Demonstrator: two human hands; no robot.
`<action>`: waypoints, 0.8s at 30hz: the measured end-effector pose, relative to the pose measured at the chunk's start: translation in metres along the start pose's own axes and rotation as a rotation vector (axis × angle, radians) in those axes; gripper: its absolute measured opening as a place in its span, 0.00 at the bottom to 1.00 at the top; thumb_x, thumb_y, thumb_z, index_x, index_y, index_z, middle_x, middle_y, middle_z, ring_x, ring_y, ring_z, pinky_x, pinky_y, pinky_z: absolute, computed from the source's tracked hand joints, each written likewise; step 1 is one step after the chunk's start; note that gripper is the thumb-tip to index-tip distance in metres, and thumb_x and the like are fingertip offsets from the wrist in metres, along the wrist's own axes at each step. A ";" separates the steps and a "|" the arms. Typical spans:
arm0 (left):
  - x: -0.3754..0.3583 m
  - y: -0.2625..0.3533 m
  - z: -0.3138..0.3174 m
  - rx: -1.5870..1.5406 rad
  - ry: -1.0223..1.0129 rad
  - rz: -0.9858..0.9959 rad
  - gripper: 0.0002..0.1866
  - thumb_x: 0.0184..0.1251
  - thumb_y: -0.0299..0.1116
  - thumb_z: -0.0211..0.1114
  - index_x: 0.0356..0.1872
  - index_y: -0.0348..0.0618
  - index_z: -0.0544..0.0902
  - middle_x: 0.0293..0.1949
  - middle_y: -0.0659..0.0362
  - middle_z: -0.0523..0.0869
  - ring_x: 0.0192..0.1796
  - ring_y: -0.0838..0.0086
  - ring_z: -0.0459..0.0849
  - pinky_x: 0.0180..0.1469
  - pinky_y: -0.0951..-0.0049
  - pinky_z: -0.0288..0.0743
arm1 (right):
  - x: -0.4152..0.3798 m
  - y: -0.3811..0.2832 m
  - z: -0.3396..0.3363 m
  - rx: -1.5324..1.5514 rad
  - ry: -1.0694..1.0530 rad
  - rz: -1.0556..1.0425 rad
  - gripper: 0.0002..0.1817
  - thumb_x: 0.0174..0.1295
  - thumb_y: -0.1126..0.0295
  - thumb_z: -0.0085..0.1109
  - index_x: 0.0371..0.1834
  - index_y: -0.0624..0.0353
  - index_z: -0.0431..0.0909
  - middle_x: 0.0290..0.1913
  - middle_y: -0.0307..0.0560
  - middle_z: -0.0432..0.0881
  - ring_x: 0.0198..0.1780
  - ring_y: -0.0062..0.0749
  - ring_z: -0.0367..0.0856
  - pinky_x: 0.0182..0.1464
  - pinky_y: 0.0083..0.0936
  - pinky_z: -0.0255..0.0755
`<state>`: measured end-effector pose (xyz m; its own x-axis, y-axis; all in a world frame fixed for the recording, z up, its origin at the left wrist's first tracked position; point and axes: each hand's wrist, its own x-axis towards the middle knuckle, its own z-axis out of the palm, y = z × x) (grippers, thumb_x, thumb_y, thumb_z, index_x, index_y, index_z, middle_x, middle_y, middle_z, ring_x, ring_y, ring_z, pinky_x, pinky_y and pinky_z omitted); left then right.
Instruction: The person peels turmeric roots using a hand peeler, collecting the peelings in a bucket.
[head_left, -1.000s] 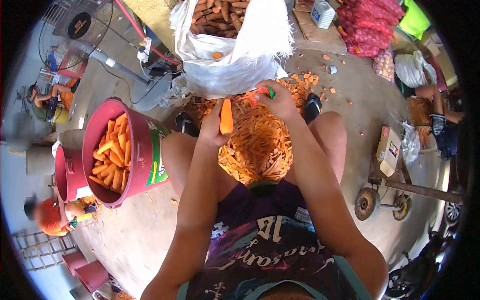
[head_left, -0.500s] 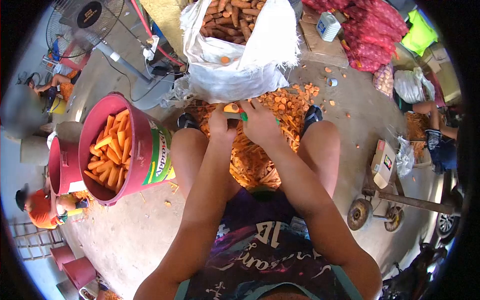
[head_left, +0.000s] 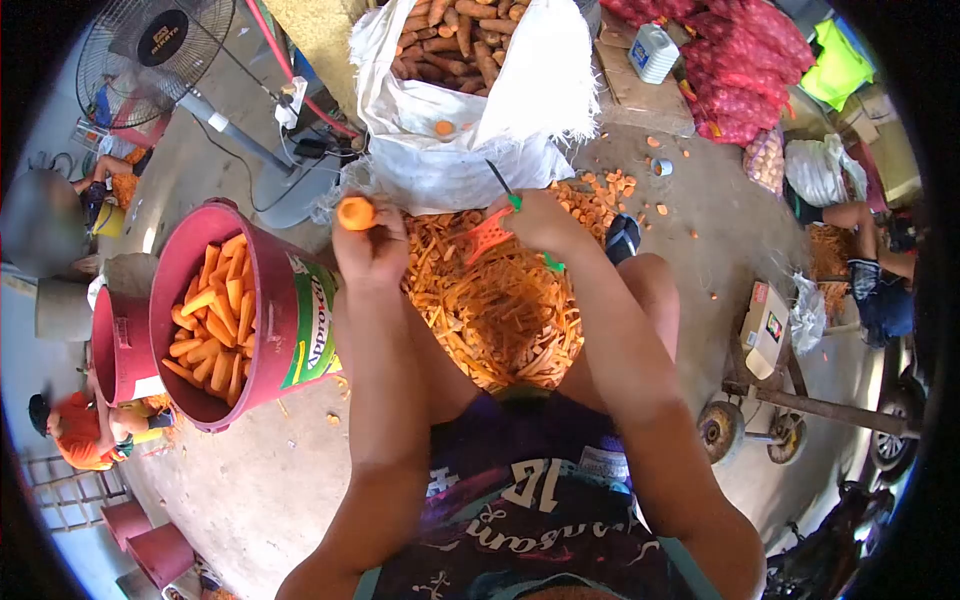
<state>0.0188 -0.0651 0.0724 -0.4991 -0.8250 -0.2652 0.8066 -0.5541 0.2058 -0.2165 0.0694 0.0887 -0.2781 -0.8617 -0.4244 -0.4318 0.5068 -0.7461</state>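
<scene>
My left hand (head_left: 372, 248) is wrapped round a carrot (head_left: 356, 213), its round cut end facing up, beside the bucket. My right hand (head_left: 535, 220) grips a knife (head_left: 498, 178) with a dark narrow blade and green at its handle. A red-orange peeler (head_left: 488, 238) sticks out from the same hand toward the left. Below both hands, between my legs, lies a heap of carrot peelings and cut pieces (head_left: 490, 320). Peeled carrots (head_left: 215, 310) fill much of the pink bucket (head_left: 285, 345) on my left.
A white sack (head_left: 450, 165) of unpeeled carrots (head_left: 460, 45) stands straight ahead. A fan (head_left: 160, 50) is at the back left. Red net bags (head_left: 750, 70) and a white jug (head_left: 655, 52) sit at the back right, a wheeled cart (head_left: 755, 410) on the right. Other people sit at both sides.
My hands have come apart. The left has moved left toward the bucket with the carrot; the right has shifted slightly right, and the knife blade now points up and away from the carrot.
</scene>
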 end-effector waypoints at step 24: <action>0.014 -0.109 -0.008 0.550 0.341 0.128 0.02 0.78 0.30 0.60 0.42 0.47 0.77 0.33 0.61 0.80 0.31 0.73 0.81 0.29 0.73 0.78 | 0.061 0.062 0.059 -0.182 0.092 -0.066 0.20 0.64 0.70 0.58 0.56 0.71 0.82 0.47 0.68 0.88 0.52 0.63 0.88 0.60 0.51 0.80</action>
<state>-0.0733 -0.0152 0.0388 -0.2091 -0.8567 -0.4716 0.5281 -0.5048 0.6829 -0.2094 0.0463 -0.0136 -0.3180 -0.8913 -0.3231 -0.5973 0.4530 -0.6618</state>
